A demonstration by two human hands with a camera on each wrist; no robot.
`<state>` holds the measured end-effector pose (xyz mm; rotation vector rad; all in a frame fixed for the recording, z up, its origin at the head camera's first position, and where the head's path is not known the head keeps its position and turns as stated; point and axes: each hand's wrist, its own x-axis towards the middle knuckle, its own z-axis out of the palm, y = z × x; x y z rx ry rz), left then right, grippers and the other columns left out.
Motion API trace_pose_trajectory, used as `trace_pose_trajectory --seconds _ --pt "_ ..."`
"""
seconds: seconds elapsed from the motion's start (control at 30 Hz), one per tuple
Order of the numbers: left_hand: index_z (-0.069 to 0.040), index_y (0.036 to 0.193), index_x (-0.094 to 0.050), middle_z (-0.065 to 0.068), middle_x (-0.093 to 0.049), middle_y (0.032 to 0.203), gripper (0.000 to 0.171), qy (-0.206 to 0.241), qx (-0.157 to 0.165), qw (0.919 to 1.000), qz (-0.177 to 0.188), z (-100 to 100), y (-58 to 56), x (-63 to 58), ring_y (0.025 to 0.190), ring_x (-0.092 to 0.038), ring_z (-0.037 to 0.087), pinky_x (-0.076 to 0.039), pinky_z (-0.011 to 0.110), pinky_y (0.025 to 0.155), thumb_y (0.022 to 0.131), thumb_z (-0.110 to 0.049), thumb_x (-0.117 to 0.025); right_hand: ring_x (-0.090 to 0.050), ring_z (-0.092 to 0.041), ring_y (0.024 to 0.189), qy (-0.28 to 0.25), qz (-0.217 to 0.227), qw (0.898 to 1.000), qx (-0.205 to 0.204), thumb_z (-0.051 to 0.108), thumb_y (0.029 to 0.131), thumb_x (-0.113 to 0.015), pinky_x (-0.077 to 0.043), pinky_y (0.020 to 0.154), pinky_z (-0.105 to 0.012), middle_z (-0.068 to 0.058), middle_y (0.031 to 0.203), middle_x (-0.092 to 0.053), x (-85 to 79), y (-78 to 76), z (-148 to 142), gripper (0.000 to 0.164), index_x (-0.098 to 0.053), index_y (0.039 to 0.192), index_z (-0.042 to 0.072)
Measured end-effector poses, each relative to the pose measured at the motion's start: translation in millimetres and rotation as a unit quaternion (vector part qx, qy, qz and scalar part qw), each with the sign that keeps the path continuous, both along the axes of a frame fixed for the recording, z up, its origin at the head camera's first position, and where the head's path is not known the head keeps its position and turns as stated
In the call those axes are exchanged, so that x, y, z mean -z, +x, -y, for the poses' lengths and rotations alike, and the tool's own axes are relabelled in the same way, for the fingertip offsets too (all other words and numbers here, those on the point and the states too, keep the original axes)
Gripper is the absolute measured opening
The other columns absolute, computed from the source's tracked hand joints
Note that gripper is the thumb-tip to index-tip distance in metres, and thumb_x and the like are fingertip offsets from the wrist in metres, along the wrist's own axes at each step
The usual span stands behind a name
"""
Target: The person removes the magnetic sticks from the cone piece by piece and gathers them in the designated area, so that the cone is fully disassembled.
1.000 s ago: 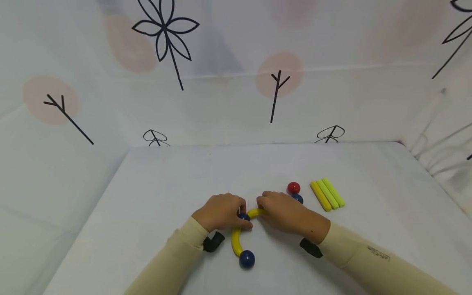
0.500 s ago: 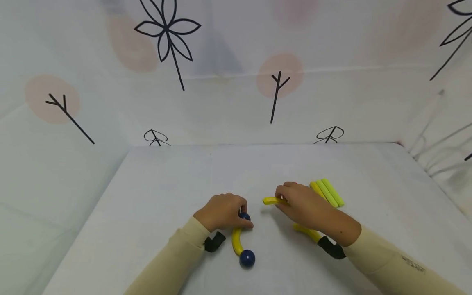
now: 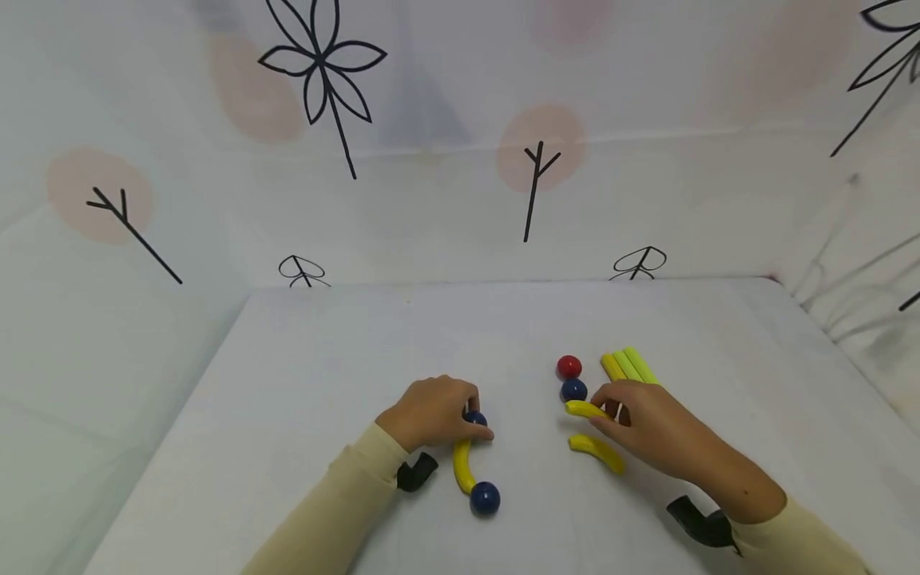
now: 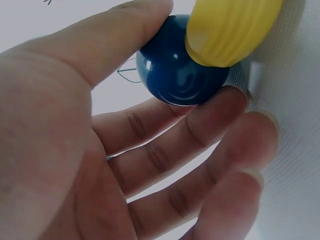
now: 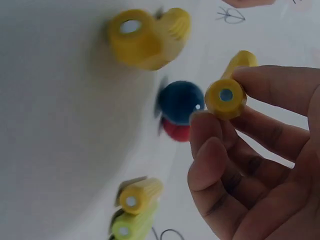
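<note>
In the head view my left hand [image 3: 434,411] pinches a blue ball [image 3: 475,418] between thumb and fingers. A curved yellow magnetic stick [image 3: 462,467] runs from that ball toward me and meets a second blue ball [image 3: 485,499] at its near end. The left wrist view shows the stick's ribbed end touching the pinched blue ball [image 4: 175,75]. To the right, my right hand [image 3: 657,427] pinches another curved yellow magnetic stick [image 3: 584,409], whose end disc faces the right wrist camera. A third curved yellow stick [image 3: 596,452] lies on the table just below that hand.
A red ball [image 3: 569,367] and a blue ball [image 3: 574,390] sit together beyond the right hand. Several straight sticks [image 3: 637,363], yellow and lime, lie side by side, partly behind that hand. White patterned cloth [image 3: 431,208] rises at the table's back.
The right hand has drawn its curved yellow stick away from the left hand's blue ball and moved right and slightly nearer. The left hand keeps its place on the ball.
</note>
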<state>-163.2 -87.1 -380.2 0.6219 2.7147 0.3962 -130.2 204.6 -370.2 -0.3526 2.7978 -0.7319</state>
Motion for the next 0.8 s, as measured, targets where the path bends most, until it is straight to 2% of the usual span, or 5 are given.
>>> trace_pose_trajectory --seconds 0.27,0.5,0.8 --pt "-0.018 0.092 -0.067 -0.008 -0.059 0.073 0.037 0.002 0.0 1.0 -0.002 1 0.9 0.5 0.063 -0.049 0.009 -0.037 0.024 0.056 0.081 -0.052 -0.078 -0.055 -0.014 0.074 -0.002 0.024 1.0 -0.005 0.022 0.087 -0.077 -0.049 0.061 -0.024 0.002 0.081 -0.063 13.5 -2.7 -12 0.025 -0.071 0.105 0.006" --pt "-0.018 0.093 -0.068 -0.009 -0.059 0.073 0.038 0.005 0.004 1.0 -0.007 1 -1.0 1.3 0.064 -0.049 0.008 -0.037 0.023 0.056 0.08 -0.053 -0.079 -0.054 -0.014 0.073 -0.015 0.044 0.999 -0.009 0.029 0.088 -0.077 -0.049 0.059 -0.023 0.001 0.082 -0.062 23.4 -5.1 -21 0.03 -0.069 0.108 0.01" --pt "-0.018 0.094 -0.069 -0.01 -0.06 0.075 0.04 0.001 0.004 1.0 -0.005 1 -2.4 4.3 0.066 -0.05 0.008 -0.038 0.024 0.057 0.08 -0.054 -0.079 -0.053 -0.014 0.071 -0.02 0.049 0.998 -0.023 0.029 0.088 -0.077 -0.047 0.057 -0.022 0.001 0.081 -0.06 29.1 -6.4 -22 0.027 -0.068 0.108 0.012"
